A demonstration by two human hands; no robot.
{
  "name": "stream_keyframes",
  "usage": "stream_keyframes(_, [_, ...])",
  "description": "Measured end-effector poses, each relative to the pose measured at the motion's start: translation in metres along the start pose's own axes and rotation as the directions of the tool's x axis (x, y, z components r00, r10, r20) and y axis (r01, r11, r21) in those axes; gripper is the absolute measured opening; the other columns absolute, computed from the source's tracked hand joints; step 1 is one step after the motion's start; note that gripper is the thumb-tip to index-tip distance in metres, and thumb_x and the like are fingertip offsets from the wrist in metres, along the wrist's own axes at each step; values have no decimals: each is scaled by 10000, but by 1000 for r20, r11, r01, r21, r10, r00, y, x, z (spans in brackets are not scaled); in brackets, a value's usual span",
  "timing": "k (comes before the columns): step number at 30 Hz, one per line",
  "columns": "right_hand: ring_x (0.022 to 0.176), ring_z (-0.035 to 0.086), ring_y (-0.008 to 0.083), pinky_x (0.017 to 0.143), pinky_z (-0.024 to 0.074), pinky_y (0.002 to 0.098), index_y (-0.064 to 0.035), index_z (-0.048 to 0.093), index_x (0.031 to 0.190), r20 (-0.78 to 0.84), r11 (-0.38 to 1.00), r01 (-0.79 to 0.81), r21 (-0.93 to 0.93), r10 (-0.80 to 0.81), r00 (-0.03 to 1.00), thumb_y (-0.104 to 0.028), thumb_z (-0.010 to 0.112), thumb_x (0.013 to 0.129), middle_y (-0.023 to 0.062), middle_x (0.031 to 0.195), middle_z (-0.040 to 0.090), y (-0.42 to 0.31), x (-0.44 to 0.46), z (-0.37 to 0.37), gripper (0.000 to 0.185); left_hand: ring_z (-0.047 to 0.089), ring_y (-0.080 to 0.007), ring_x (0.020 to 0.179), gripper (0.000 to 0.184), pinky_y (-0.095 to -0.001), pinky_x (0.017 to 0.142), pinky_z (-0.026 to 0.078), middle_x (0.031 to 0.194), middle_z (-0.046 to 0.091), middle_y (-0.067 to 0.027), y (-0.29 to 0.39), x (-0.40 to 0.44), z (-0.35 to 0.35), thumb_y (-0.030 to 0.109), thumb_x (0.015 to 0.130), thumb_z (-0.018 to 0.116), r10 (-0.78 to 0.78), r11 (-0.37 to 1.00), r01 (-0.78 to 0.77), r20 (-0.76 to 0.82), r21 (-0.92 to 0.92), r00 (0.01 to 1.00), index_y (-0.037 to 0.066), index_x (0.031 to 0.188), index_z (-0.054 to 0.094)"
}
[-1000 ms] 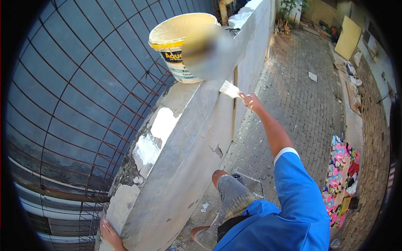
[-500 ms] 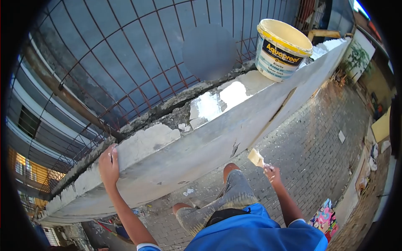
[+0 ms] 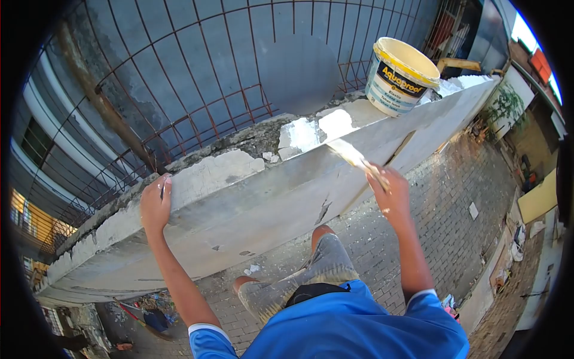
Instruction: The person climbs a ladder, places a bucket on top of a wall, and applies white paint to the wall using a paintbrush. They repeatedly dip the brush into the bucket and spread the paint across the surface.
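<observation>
My right hand (image 3: 393,194) is closed round the handle of a paintbrush (image 3: 354,157). Its pale, paint-coated bristles reach the front top edge of a low concrete wall (image 3: 287,206), just below a patch of fresh white paint (image 3: 336,123); whether they touch it is hard to tell. Over on the left, my left hand (image 3: 156,202) rests on the wall's top edge, holding no tool, its fingers lying on the rough surface. An Aquaproof bucket (image 3: 402,78) with a yellow rim stands on the wall top, beyond the brush.
Behind the wall top runs a rusty wire grille (image 3: 197,78) in front of a grey-blue wall. Broken, crumbly concrete (image 3: 254,143) lies along the ledge. Paving bricks (image 3: 445,197) cover the ground, with a leafy plant (image 3: 507,102) farther off at right.
My right hand has lifted the paintbrush from low beside my leg up to the wall's edge near the white patch. My left hand remains on the wall top.
</observation>
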State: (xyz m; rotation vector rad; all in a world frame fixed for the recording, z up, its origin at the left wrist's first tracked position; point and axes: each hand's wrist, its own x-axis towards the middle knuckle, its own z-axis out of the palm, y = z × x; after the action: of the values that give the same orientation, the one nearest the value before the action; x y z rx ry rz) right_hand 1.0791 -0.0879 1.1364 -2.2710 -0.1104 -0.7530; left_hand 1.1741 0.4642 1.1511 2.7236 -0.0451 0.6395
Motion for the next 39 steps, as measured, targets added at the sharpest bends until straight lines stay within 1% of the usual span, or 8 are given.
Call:
stream_keyframes(2, [692,605,307,649,486,386,-57,725,1205,40,971,170,-170,-165,985,-118,704,915,155,799,627,-54,46,3,297,624,-371,1152,437,-443,1016,464,1195,711,-165,0,-1,-1,402,1045,493,1,1000,-1,-7,-7,1000,61,1195,722])
stream_keyframes(10, [906,675,410,783,535,486,-38,721,1126,491,861,369,-350,-167,855,-166,705,877,225,921,697,-97,118,40,280,622,-386,1146,454,-449,1012,464,1204,705,-172,-2,-2,-1,410,1046,483,50,999,-49,-12,16,999,52,1190,723])
stream_keyframes(19, [908,672,431,812,533,488,11,711,1102,424,934,163,-317,-14,905,-184,713,885,246,943,705,-76,106,-16,292,624,-382,1140,457,-450,1005,467,1192,709,-172,-2,-1,-2,417,1039,496,35,999,-35,-10,-5,999,47,1179,724])
stream_keyframes(25, [899,672,427,801,532,478,12,713,1087,418,900,312,-304,-169,893,-179,706,895,241,918,703,-75,101,21,270,630,-385,1123,442,-449,993,473,1189,709,-172,6,-4,-5,407,1035,509,16,1000,-16,-27,-3,1000,47,1173,725])
stream_keyframes(28, [886,672,427,798,532,481,4,715,1099,517,876,294,-383,-60,854,-160,706,891,242,926,705,-82,94,-2,266,630,-385,1127,442,-450,993,474,1190,707,-178,2,-2,-3,410,1035,511,28,1000,-29,-29,-10,999,50,1177,725])
stream_keyframes(31, [860,664,435,779,536,469,-8,720,1096,417,923,294,-249,-172,893,-161,714,890,253,945,703,-68,88,-25,257,628,-385,1135,441,-447,998,473,1190,707,-183,1,-2,-2,410,1036,508,15,1000,-15,-17,-15,1000,56,1183,725])
stream_keyframes(34, [777,690,347,724,539,403,-1,718,1092,212,972,147,-184,-107,971,-162,718,910,215,879,703,-57,73,-38,243,628,-385,1140,447,-446,1001,472,1184,708,-187,2,-3,-1,413,1038,499,15,1000,-15,-38,-1,999,56,1184,725])
stream_keyframes(39, [696,579,128,621,481,283,-35,673,1166,70,861,-359,359,359,931,-163,662,993,42,821,628,18,37,-17,215,627,-385,1144,457,-448,1008,467,1188,703,-194,4,-1,-3,418,1042,489,-7,1000,7,-9,-17,1000,56,1201,719])
